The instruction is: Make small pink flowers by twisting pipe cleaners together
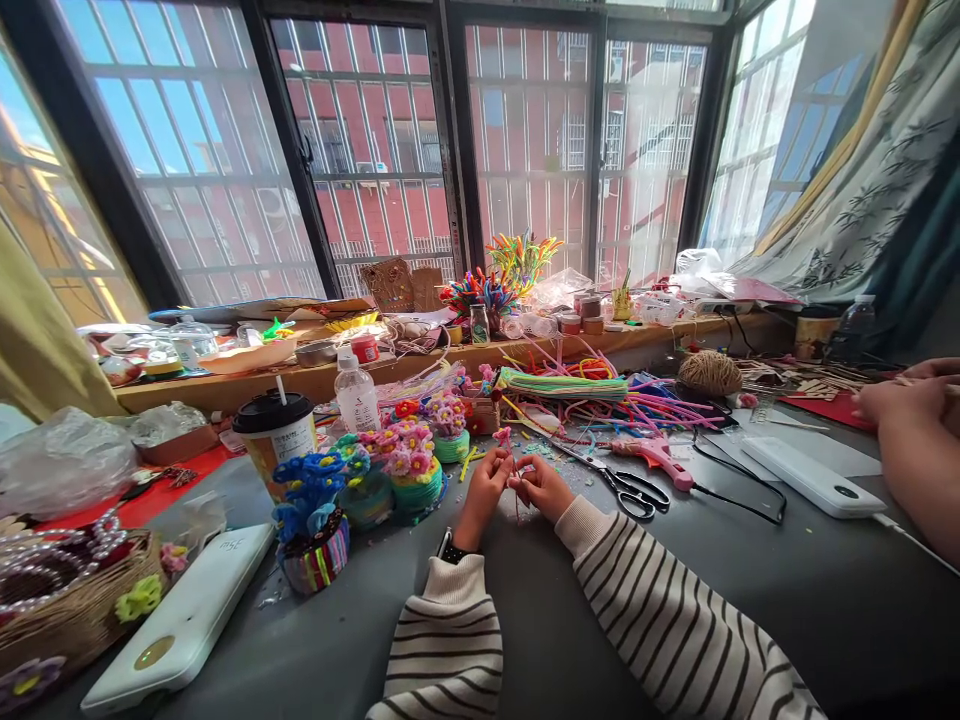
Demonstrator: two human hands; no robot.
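My left hand [484, 492] and my right hand [546, 487] meet above the grey table, fingertips pinched together. Between them is a pink pipe cleaner [503, 436], its looped end poking up above my left fingers and thin ends hanging below. My fingers partly cover it. Just right of my hands lie black-handled scissors [637, 492] and a pink glue gun [654, 453]. Close on the left stand small pots of pipe-cleaner flowers, among them a pink bunch [409, 448] and a blue one [309, 500].
Loose pipe cleaners [562, 384] are heaped behind my hands. A lidded cup [274, 430] and a clear bottle [357, 395] stand at left. White devices lie at left [184, 620] and right [810, 478]. Another person's hands [907, 400] are at the right edge, near a twine ball [710, 373].
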